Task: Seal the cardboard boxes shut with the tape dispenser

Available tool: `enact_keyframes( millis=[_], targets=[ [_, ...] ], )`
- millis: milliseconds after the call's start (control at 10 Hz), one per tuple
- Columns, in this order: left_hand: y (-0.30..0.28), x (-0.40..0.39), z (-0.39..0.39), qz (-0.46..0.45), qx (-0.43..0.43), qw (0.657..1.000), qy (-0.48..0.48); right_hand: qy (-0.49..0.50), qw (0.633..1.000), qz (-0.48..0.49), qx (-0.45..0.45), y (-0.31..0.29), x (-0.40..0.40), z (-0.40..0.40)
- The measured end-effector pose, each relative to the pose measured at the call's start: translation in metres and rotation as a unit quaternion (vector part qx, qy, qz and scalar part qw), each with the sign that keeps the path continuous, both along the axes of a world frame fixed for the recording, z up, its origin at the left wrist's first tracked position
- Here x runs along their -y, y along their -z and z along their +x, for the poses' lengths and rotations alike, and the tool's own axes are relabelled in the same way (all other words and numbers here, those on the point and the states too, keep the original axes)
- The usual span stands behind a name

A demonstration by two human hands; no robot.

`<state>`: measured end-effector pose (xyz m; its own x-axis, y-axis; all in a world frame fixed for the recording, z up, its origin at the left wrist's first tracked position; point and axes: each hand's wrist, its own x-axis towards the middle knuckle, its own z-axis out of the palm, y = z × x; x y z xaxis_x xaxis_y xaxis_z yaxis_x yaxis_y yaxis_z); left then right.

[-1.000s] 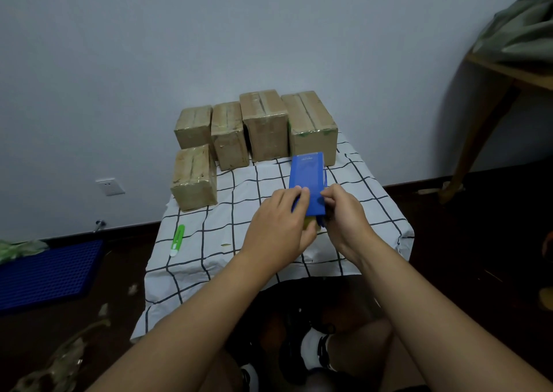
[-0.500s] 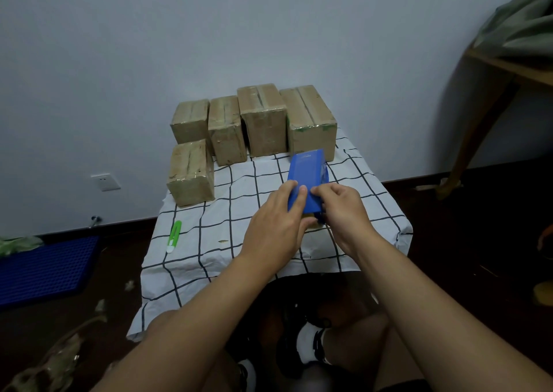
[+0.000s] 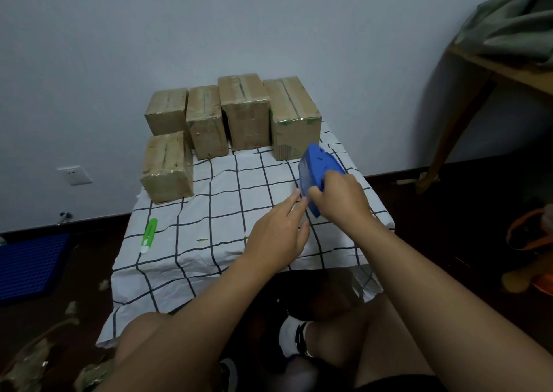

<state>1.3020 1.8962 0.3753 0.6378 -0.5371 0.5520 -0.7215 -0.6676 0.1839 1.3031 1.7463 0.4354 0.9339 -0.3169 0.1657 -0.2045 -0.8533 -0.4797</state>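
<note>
A: What are the hands doing, starting nearest?

B: The left hand (image 3: pixel 276 236) is reaching in over the checked cloth (image 3: pixel 227 251) on the bench (image 3: pixel 377 287), fingers fairly straight, fingertips (image 3: pixel 296 195) meeting the near lower edge of the tape dispenser (image 3: pixel 317 168). Whether they are pinching tape there, I cannot tell.

A: And the other?

B: The right hand (image 3: pixel 341 200) is gripping the blue dispenser from the right, fingers curled round it, holding it tilted above the cloth near the bench's right side.

A: Anything lying to the left?

B: A green utility knife (image 3: pixel 148 236) is lying on the cloth, well apart from both hands.

A: And the boxes?

B: One cardboard box (image 3: pixel 167 167) is sitting alone at the left; behind it four cardboard boxes (image 3: pixel 233 116) are standing in a row near the wall (image 3: pixel 269 17), touching or nearly so, with glossy tape showing along their tops.
</note>
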Motion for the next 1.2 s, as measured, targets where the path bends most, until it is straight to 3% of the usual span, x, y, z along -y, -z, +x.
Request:
enact_keyframes(
  millis=[100, 400, 800, 1000, 1200],
  targets=[
    [0.005, 0.005, 0.004, -0.009, -0.021, 1.0, 0.002, -0.01, 0.988, -0.144, -0.045, 0.01, 0.002, 0.01],
    [0.023, -0.004, 0.017, 0.039, -0.091, 0.995, -0.028, -0.012, 0.97, -0.222, -0.101, 0.034, 0.004, 0.014],
    [0.021, -0.014, 0.019, 0.045, -0.093, 0.991, -0.086, 0.015, 0.991, -0.089, -0.099, 0.049, 0.007, 0.021],
    [0.005, -0.026, 0.018, 0.039, -0.079, 0.992, -0.092, -0.011, 0.983, 0.065, -0.171, 0.036, 0.018, 0.024],
    [-0.019, -0.041, 0.012, 0.018, -0.07, 0.992, -0.105, 0.002, 0.99, 0.077, -0.116, 0.032, 0.015, 0.013]
  ],
)
